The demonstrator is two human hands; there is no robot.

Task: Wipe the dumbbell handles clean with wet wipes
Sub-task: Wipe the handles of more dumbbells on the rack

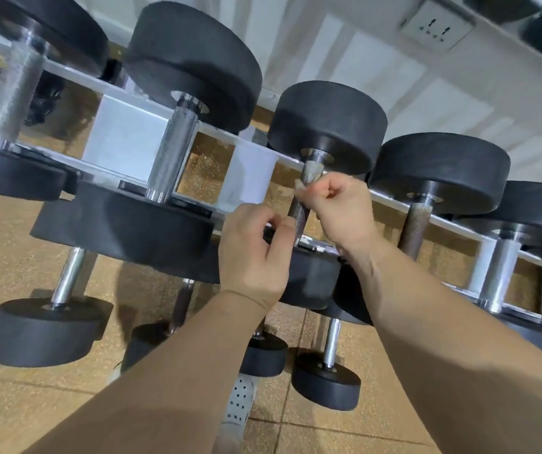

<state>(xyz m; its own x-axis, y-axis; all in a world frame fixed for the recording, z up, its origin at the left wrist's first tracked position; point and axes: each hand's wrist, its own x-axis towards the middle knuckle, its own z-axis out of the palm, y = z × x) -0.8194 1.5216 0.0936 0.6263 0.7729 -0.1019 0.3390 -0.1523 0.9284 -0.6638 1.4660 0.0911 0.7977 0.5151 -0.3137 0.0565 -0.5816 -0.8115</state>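
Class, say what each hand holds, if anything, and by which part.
The right hand grips the dumbbell handle near its upper end, with a wipe. The left hand curls beside the handle's lower end; its hold cannot be told.

**Bare Hands, Bare Forearms**

The person's left hand (253, 253) and right hand (338, 211) are uncovered, and the left forearm (164, 371) and right forearm (443, 339) run bare to the frame's edge (creases ring the left wrist, tendons ridge the right).

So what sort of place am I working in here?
Most likely a gym's free-weight area: black dumbbells sit in rows on a tiered metal rack, over speckled floor tiles. The right hand grips one knurled handle.
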